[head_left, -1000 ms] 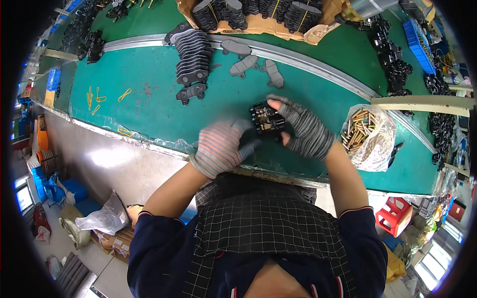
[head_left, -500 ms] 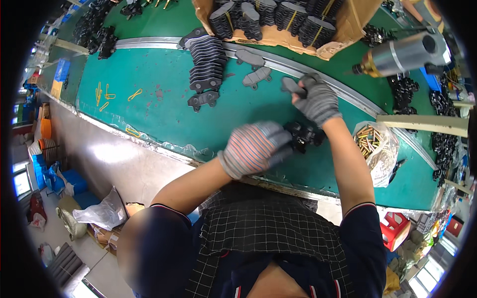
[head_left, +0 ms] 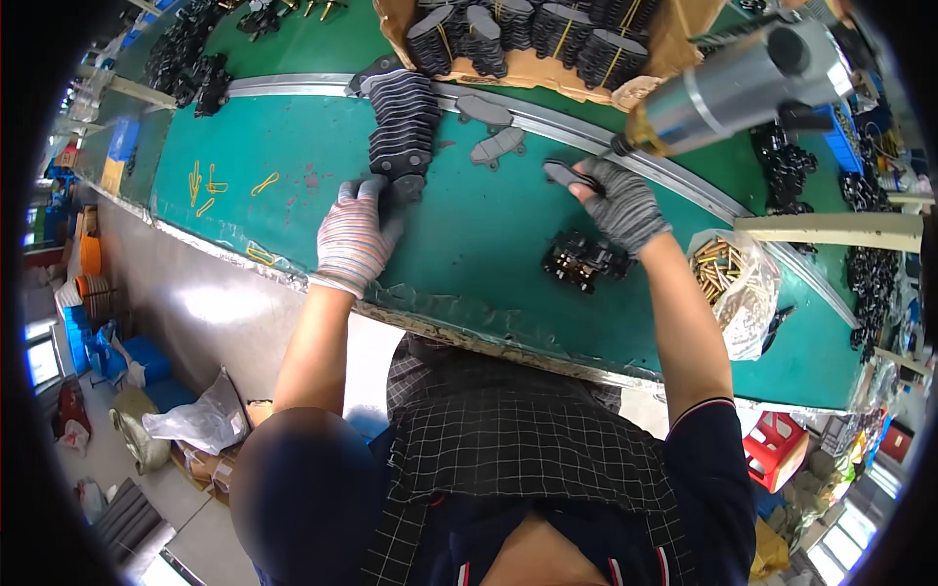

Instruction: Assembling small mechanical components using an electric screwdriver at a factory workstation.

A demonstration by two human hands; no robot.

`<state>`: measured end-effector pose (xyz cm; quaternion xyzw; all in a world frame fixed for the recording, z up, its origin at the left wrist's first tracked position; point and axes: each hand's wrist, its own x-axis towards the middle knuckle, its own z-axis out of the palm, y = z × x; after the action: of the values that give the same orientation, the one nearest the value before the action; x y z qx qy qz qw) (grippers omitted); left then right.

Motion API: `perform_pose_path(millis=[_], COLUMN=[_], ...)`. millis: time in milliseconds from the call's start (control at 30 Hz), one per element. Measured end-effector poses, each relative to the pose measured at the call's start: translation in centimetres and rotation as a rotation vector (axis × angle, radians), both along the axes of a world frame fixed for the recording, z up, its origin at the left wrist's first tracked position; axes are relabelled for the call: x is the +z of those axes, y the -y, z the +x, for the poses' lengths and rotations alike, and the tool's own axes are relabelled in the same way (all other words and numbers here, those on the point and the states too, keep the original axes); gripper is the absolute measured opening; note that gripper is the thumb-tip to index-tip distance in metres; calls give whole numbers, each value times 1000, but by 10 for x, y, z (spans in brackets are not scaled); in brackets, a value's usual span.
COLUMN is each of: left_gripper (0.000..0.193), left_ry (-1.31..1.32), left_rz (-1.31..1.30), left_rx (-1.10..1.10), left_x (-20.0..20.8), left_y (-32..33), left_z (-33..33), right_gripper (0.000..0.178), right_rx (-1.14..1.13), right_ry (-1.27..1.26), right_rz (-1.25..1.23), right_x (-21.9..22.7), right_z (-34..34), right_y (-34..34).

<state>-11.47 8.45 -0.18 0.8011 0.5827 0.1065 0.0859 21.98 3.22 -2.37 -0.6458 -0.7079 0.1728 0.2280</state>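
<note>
My left hand (head_left: pixel 354 239), in a striped glove, closes on a dark brake pad (head_left: pixel 403 192) at the near end of a long row of brake pads (head_left: pixel 403 117); the glove hides part of that pad. My right hand (head_left: pixel 620 207), in a grey glove, pinches another brake pad (head_left: pixel 561 174) above the green bench. Below it a black brake caliper (head_left: pixel 584 260) lies on the bench, touched by neither hand. Two grey pads, a farther brake pad (head_left: pixel 485 110) and a nearer brake pad (head_left: pixel 498 146), lie flat between the row and my right hand.
A silver power driver (head_left: pixel 723 93) hangs just beyond my right hand. An open carton (head_left: pixel 547 73) of banded pads stands at the far side. A clear bag (head_left: pixel 747 313) of brass-coloured pins sits at the right. Yellow rubber bands (head_left: pixel 264 184) lie at the left.
My left hand has moved from the caliper leftward to the row's near end and taken hold of a pad there. My right hand still holds its pad. The driver has swung closer.
</note>
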Motion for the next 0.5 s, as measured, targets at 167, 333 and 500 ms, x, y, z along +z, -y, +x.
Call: perform_pose_path(millis=[167,333,500], left_gripper=[28,26,26], left_ry=[0,203,452], left_rz=[-250,-54,44], left_rx=[-208,-508,-553], left_x=[34,5,-9], left_y=[9,3,0], left_z=[30,105,139], right_gripper=[26,28,29], right_rx=[21,54,74], right_ry=[-47,-65,-16], right_rz=[-73,23,0], right_x=[12,5,19], right_z=[-12,-10,-6], right_y=[6,6,11])
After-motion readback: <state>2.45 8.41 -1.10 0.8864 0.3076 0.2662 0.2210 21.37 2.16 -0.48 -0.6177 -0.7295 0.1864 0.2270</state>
